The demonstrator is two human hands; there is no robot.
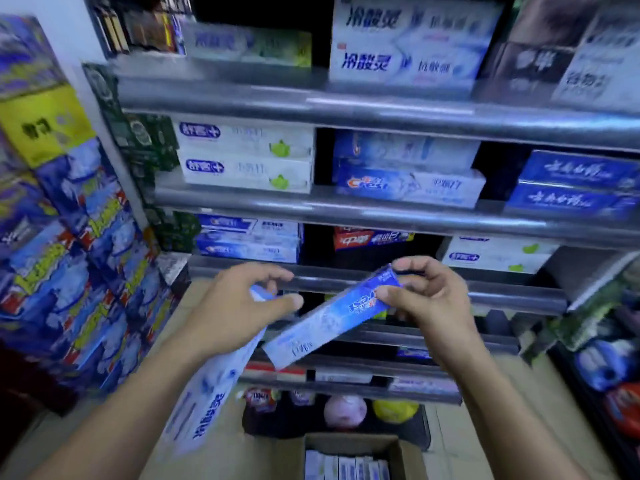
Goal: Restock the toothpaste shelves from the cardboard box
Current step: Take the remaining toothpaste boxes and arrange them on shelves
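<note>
The left hand (239, 306) is curled round the top end of a pale toothpaste carton (207, 393), which hangs down and leftward beneath the palm; the palm covers the carton's upper end, so I cannot tell how many fingers wrap it. Just right of it, a blue toothpaste carton (329, 320) slants up toward the right hand (426, 299), which pinches its upper end between thumb and bent fingers. The carton's lower end lies just beside the pale one, and whether they touch is unclear. Beyond both hands run the toothpaste shelves (346, 202), their stock blurred and most print unreadable. Below and between the hands sits the open cardboard box (405, 455), cut off by the bottom edge, with upright cartons showing inside.
</note>
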